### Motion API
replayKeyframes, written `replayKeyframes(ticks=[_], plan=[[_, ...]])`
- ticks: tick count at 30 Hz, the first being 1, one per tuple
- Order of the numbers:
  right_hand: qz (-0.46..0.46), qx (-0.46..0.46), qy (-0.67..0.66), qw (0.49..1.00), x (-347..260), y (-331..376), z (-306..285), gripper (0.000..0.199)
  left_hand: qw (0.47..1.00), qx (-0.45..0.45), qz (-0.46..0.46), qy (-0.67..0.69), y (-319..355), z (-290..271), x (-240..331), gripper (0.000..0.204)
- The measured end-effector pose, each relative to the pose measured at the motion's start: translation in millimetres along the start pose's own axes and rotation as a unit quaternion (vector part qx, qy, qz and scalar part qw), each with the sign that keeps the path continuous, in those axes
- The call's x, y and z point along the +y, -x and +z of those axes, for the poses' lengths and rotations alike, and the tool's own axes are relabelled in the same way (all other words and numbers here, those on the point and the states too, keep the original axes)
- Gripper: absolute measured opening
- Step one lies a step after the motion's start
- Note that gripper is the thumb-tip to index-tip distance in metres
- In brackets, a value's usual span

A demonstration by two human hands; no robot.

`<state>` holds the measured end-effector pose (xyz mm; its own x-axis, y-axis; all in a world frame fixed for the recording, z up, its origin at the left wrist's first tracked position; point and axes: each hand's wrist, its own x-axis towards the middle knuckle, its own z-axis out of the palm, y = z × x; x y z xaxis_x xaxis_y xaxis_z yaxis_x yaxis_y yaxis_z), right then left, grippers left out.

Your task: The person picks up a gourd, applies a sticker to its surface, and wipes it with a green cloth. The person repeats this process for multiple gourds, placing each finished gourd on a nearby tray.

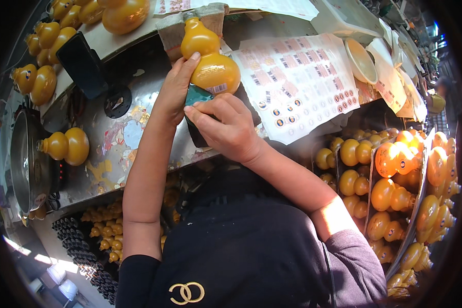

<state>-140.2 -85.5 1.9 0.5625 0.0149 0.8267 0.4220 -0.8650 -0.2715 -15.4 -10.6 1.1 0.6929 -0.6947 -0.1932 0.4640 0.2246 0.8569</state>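
Note:
A yellow gourd-shaped bottle (213, 71) lies on its side in front of me, its neck pointing away over a folded beige cloth (170, 34). My left hand (177, 84) is closed against its left side, the thumb resting near the waist. At its near end a small white barcode sticker (217, 89) shows. My right hand (230, 123) is curled just below, its fingertips pressed on a dark green flat piece (197, 96) that touches the bottle's base. The far part of that piece is hidden by my hands.
Sticker sheets (305, 84) lie to the right, beside a round bowl (362, 60). A phone (81, 65) stands at left, near another gourd bottle (77, 146) and a metal pan (28, 159). Racks of gourd bottles (390, 195) fill the right side.

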Motion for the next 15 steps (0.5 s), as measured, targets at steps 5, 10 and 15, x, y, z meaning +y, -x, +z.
replayKeyframes(ticks=[5,10,15], plan=[[-0.011,-0.012,-0.026,1.0,1,0,-5,0.028,0.999,-0.004,0.005,-0.036,-1,-4,3,0.045],[-0.04,0.021,0.011,0.999,13,-6,-19,0.03,0.999,-0.006,0.01,-0.048,-1,-5,2,0.047],[-0.039,-0.039,0.017,0.998,11,0,-14,0.024,0.999,0.019,0.0,-0.051,1,-1,4,0.048]])
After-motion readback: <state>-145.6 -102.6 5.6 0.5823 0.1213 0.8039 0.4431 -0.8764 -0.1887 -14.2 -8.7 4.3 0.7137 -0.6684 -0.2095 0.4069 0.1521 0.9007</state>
